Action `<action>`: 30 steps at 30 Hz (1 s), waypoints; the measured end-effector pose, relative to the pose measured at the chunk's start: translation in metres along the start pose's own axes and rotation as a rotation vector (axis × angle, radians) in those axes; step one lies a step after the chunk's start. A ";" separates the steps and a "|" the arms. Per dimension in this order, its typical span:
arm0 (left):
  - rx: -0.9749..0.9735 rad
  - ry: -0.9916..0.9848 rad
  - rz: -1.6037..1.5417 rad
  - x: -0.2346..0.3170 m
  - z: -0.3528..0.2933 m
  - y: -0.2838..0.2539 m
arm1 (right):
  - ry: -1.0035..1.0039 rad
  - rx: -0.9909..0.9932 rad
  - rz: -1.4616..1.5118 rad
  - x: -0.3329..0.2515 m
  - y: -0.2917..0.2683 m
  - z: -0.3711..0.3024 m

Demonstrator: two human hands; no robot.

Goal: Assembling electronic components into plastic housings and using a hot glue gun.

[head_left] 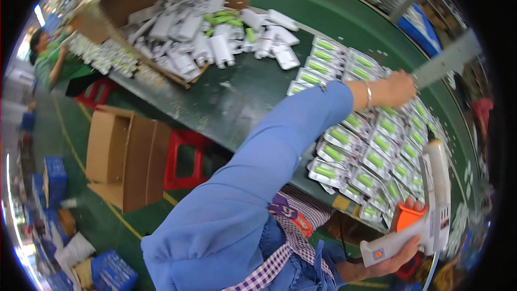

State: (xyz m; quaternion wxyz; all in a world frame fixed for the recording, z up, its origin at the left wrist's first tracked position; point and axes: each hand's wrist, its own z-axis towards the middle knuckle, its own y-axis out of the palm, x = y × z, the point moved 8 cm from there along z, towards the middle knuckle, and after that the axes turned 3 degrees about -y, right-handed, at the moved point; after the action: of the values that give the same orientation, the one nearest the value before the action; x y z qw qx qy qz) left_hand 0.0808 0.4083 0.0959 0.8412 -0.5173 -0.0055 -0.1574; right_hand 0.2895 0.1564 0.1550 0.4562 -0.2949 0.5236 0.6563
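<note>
My left arm, in a blue sleeve, stretches across the bench. My left hand [399, 89], with a bracelet at the wrist, is closed above the far part of the laid-out rows; what its fingers hold, if anything, is hidden. In my right hand [405, 253] is a white glue gun [437, 205] with an orange trigger [411, 217] and a cord, held by its handle at the lower right. Under and between the hands lie many white plastic housings [337, 136], set close together in rows, each with a green cylinder like a battery cell inside.
A cardboard box [97, 13] on its side spills loose white housings [183, 24] onto the green bench [215, 102]. A grey metal bar [449, 59] stands beyond my left hand. An open carton [126, 156] and red stool [186, 159] are left. Another person [54, 64] sits far left.
</note>
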 end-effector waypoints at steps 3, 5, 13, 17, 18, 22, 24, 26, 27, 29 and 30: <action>0.105 -0.034 -0.066 -0.023 -0.023 -0.022 | 0.115 0.234 -0.326 0.000 0.042 -0.002; 0.263 -0.011 -0.005 -0.034 -0.056 -0.071 | 0.069 0.061 -0.284 0.014 -0.011 0.009; -0.111 -0.651 0.264 -0.215 -0.264 -0.114 | 0.101 -0.113 -0.262 0.033 0.015 0.007; -0.034 -0.493 0.129 -0.199 -0.295 -0.120 | 0.173 -0.113 -0.264 0.042 0.034 -0.004; 0.003 -0.465 0.145 -0.187 -0.303 -0.123 | 0.186 -0.106 -0.270 0.043 0.037 -0.007; -0.009 -0.364 0.042 -0.158 -0.327 -0.136 | 0.210 -0.188 -0.188 0.046 0.074 -0.024; -0.005 -0.245 0.026 -0.156 -0.338 -0.145 | 0.216 -0.303 -0.128 0.047 0.092 -0.031; 0.024 -0.249 -0.008 -0.151 -0.339 -0.168 | 0.220 -0.305 -0.148 0.049 0.095 -0.034; 0.059 -0.281 0.021 -0.150 -0.340 -0.179 | 0.227 -0.314 -0.145 0.050 0.097 -0.036; 0.152 -0.313 0.056 -0.137 -0.344 -0.201 | 0.230 -0.317 -0.161 0.054 0.089 -0.033; 0.174 -0.333 0.063 -0.133 -0.347 -0.204 | 0.228 -0.327 -0.170 0.056 0.085 -0.032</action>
State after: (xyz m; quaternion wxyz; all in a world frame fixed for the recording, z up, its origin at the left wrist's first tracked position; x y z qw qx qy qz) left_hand -0.1542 0.0555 0.0887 0.8748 -0.4614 -0.1419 -0.0421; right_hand 0.1865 0.1392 0.1338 0.3937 -0.4802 0.4316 0.6543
